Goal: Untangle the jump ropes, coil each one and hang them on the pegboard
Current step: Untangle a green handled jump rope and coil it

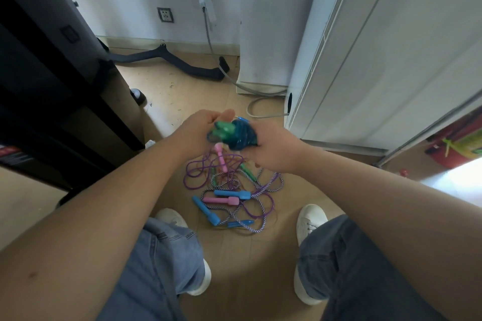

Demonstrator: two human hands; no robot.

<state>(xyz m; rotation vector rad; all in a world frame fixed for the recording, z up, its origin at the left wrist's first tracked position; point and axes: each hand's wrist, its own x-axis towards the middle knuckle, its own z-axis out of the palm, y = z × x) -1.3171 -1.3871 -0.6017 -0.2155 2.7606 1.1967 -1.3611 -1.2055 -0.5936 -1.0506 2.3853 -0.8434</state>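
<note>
Both hands hold one coiled jump rope (238,135) with a dark blue cord and two green handles, above the floor. My left hand (194,131) grips the green-handle side. My right hand (273,148) closes on the blue coil's other side. Below them a tangled pile of jump ropes (232,190) lies on the wooden floor: purple and striped cords, pink handles (220,200), light blue handles (206,211), and a green handle (247,172). No pegboard is in view.
My two white shoes (310,221) and jeans-clad legs flank the pile. A black cabinet (52,86) stands at the left, a tall white unit (378,47) at the right. A grey hose (260,107) and a black bar (169,60) lie near the far wall.
</note>
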